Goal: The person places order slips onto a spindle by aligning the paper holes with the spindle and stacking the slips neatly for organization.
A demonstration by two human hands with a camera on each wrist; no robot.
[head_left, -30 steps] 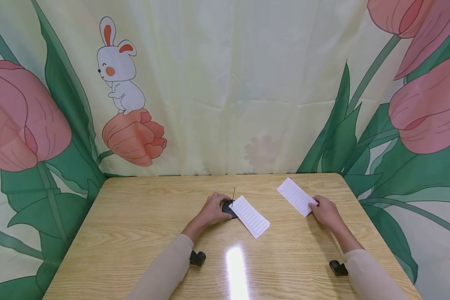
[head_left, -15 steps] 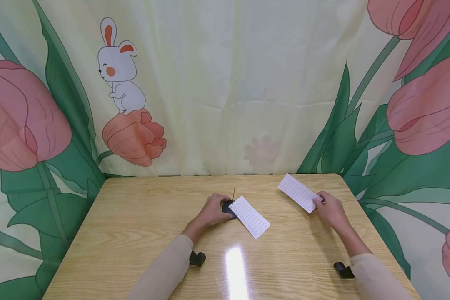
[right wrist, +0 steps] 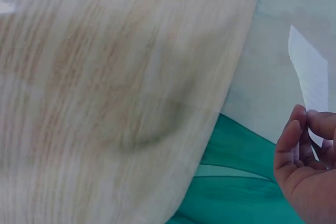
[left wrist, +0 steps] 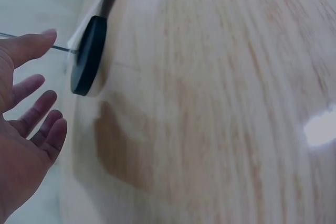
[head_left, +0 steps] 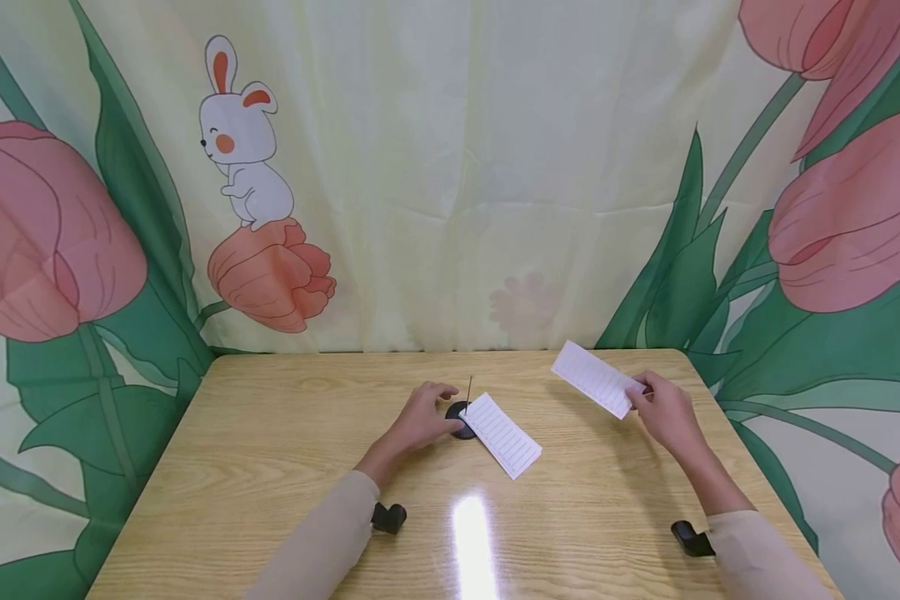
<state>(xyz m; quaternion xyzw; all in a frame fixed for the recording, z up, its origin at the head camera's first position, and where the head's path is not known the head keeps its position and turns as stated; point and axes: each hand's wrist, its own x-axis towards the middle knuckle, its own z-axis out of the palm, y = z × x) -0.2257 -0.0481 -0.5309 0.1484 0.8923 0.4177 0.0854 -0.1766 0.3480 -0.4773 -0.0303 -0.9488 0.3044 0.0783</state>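
A bill spike, with a round black base and a thin upright rod, stands near the middle of the table. One printed, lined paper slip has its upper corner at the rod and slants down to the right. My left hand is just left of the base, thumb and fingers spread and holding nothing; in the left wrist view a gap shows between the fingertips and the base. My right hand pinches another lined paper slip by its lower right end, raised above the table's right side.
The wooden table ends at a printed curtain just behind the spike. A bright light reflection lies on the table's front middle. A black wrist device sits on the left forearm, another black device on the right.
My left hand has let go of the bill spike's base and drawn slightly left. The right hand has raised its paper slip higher off the table and moved a little right.
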